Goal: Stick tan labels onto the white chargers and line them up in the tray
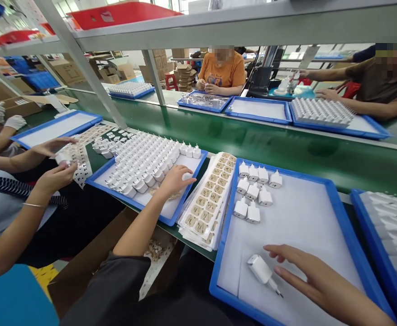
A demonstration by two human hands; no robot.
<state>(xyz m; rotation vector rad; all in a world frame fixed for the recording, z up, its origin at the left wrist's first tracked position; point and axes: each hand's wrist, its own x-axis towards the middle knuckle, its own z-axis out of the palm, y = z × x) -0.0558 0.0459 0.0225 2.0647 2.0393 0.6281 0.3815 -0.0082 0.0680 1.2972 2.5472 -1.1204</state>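
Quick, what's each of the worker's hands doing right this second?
Left hand: curled over a white charger in the full blue tray, apparently gripping it.
Right hand: open, fingers spread flat, empty, beside a lying charger.

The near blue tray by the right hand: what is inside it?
The blue tray has a white liner. Nine white chargers stand grouped at its far left; one more charger lies by the right hand, which hides part of the liner.

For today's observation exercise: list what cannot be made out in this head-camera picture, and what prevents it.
- Left hand: covers the white charger it reaches for; grip unclear.
- Sticker sheets: print too small to read.
- Right hand: forearm cut off by the bottom edge.
- Far-right blue tray: cut off by the right edge.
- Co-workers' faces: blurred.
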